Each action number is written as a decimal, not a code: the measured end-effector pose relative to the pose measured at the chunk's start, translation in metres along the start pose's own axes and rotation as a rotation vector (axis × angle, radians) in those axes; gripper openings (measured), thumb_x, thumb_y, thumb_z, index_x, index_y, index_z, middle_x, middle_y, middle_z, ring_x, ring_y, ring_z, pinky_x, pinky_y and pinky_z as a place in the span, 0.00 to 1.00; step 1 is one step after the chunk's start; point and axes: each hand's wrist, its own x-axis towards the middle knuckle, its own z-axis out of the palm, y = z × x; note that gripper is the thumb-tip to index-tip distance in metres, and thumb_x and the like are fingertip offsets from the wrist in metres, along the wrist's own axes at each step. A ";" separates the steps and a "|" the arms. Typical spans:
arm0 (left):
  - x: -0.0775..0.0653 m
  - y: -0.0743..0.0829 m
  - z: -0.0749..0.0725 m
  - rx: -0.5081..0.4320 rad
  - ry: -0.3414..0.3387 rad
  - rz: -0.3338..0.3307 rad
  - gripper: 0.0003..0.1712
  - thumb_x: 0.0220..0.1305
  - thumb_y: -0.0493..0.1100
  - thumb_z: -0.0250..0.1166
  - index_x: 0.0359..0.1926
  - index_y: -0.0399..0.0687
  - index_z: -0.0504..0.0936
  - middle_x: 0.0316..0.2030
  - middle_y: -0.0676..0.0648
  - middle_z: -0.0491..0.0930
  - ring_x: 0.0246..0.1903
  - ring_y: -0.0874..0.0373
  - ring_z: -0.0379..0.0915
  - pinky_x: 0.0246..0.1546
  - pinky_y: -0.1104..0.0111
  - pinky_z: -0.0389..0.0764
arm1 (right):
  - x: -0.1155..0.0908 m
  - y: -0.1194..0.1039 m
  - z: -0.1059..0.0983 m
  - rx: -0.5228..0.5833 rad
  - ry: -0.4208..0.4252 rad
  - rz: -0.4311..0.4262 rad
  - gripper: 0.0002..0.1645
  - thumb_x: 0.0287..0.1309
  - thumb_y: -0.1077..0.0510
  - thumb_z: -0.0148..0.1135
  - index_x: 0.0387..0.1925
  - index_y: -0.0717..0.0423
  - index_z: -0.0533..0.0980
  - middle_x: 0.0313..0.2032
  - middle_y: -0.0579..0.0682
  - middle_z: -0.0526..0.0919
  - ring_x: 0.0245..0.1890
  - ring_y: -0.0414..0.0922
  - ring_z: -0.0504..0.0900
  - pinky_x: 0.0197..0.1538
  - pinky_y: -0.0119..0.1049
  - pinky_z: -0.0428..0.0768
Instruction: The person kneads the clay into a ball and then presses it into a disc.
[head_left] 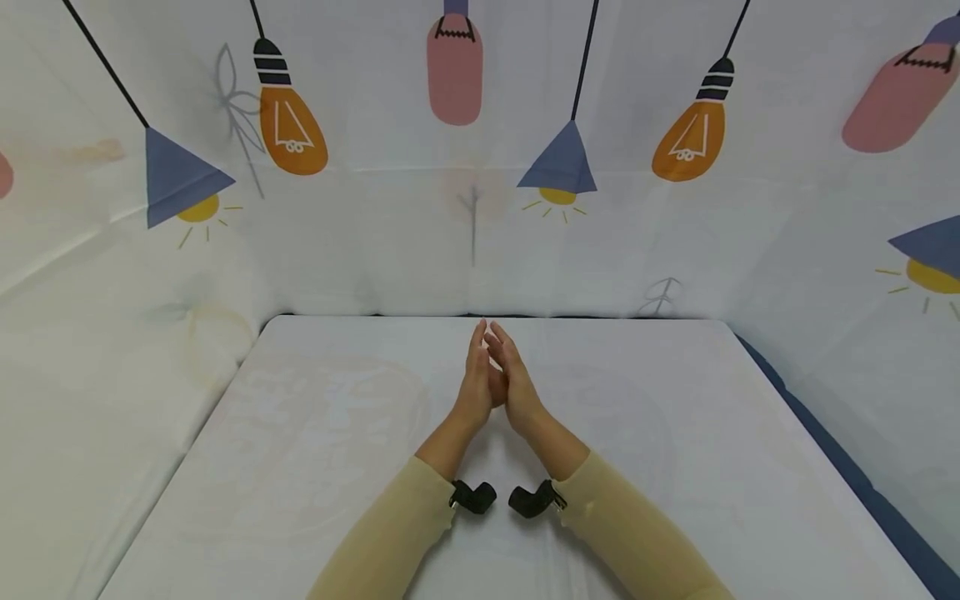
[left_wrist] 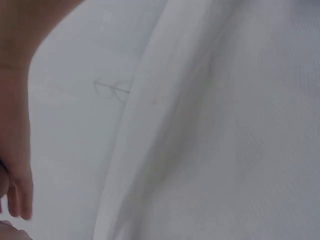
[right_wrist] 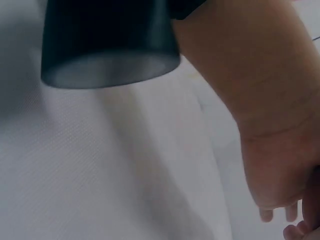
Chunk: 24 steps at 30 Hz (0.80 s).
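Observation:
My left hand (head_left: 474,390) and right hand (head_left: 521,388) meet palm to palm over the middle of the white-covered table (head_left: 337,483). Their fingers are mostly straight and point toward the far edge, with the tips close together. A small gap shows between the palms, where the thumbs overlap. No object shows in either hand. At the left border of the left wrist view, part of the left hand (left_wrist: 15,135) appears. The right wrist view has the right hand (right_wrist: 280,170) at its right side, fingers pointing down.
Each light-coloured sleeve carries a small black wrist camera, one on the left (head_left: 474,497) and one on the right (head_left: 531,501). Behind the table hangs a pale cloth (head_left: 375,233) printed with lamps and bulbs. Dark blue material (head_left: 847,467) shows along the table's right edge.

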 end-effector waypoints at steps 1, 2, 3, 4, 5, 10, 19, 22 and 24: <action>0.000 -0.001 -0.001 0.018 -0.001 0.002 0.57 0.63 0.83 0.29 0.80 0.53 0.41 0.79 0.47 0.38 0.77 0.45 0.36 0.70 0.36 0.42 | -0.001 -0.002 0.000 0.012 0.002 -0.016 0.38 0.76 0.39 0.28 0.79 0.49 0.50 0.76 0.56 0.55 0.76 0.54 0.51 0.74 0.57 0.48; 0.000 -0.002 -0.001 0.043 0.001 0.011 0.56 0.65 0.82 0.28 0.80 0.50 0.42 0.79 0.45 0.40 0.77 0.45 0.36 0.70 0.37 0.42 | -0.001 -0.003 -0.001 0.023 0.003 -0.032 0.38 0.76 0.39 0.28 0.79 0.50 0.50 0.76 0.57 0.56 0.76 0.53 0.51 0.74 0.57 0.47; 0.000 -0.003 -0.002 0.072 -0.001 0.017 0.56 0.65 0.81 0.27 0.80 0.48 0.42 0.79 0.44 0.40 0.77 0.45 0.35 0.70 0.37 0.41 | -0.002 -0.006 -0.001 0.032 0.002 -0.045 0.38 0.76 0.39 0.28 0.79 0.50 0.50 0.76 0.57 0.56 0.76 0.53 0.51 0.74 0.56 0.47; 0.000 -0.004 -0.003 0.095 -0.007 0.024 0.56 0.66 0.81 0.26 0.80 0.47 0.42 0.79 0.43 0.41 0.77 0.45 0.35 0.70 0.38 0.41 | -0.002 -0.008 -0.002 0.044 0.000 -0.061 0.38 0.76 0.40 0.28 0.79 0.51 0.50 0.76 0.57 0.56 0.76 0.53 0.51 0.74 0.56 0.46; -0.001 -0.005 -0.003 0.116 -0.014 0.034 0.56 0.67 0.80 0.25 0.80 0.45 0.42 0.79 0.42 0.41 0.77 0.45 0.35 0.70 0.38 0.41 | -0.002 -0.010 -0.002 0.055 -0.001 -0.075 0.38 0.76 0.40 0.28 0.79 0.52 0.50 0.76 0.58 0.56 0.76 0.53 0.51 0.75 0.56 0.46; -0.002 -0.004 -0.001 0.174 -0.072 0.018 0.57 0.65 0.82 0.24 0.80 0.47 0.42 0.79 0.43 0.41 0.77 0.45 0.35 0.70 0.36 0.42 | 0.002 -0.018 -0.009 0.061 0.034 -0.108 0.38 0.76 0.41 0.28 0.79 0.53 0.50 0.75 0.58 0.57 0.76 0.52 0.52 0.75 0.54 0.46; -0.008 0.000 0.006 0.123 -0.200 -0.044 0.50 0.70 0.76 0.22 0.80 0.50 0.37 0.79 0.45 0.35 0.77 0.42 0.32 0.69 0.35 0.42 | 0.015 -0.014 -0.025 -0.011 0.103 -0.168 0.41 0.74 0.35 0.32 0.79 0.51 0.49 0.75 0.54 0.58 0.76 0.50 0.51 0.76 0.51 0.45; -0.011 0.000 0.008 0.083 -0.229 -0.060 0.45 0.74 0.72 0.20 0.80 0.52 0.36 0.79 0.45 0.35 0.77 0.42 0.33 0.69 0.35 0.42 | 0.019 -0.009 -0.029 -0.041 0.117 -0.187 0.40 0.74 0.37 0.33 0.79 0.52 0.50 0.75 0.55 0.58 0.76 0.51 0.52 0.76 0.49 0.45; -0.012 0.003 0.009 0.062 -0.238 -0.060 0.44 0.74 0.71 0.20 0.81 0.54 0.37 0.79 0.46 0.36 0.77 0.43 0.35 0.70 0.36 0.42 | 0.021 -0.007 -0.031 -0.052 0.124 -0.195 0.39 0.74 0.40 0.33 0.79 0.52 0.50 0.75 0.55 0.58 0.75 0.50 0.53 0.76 0.48 0.45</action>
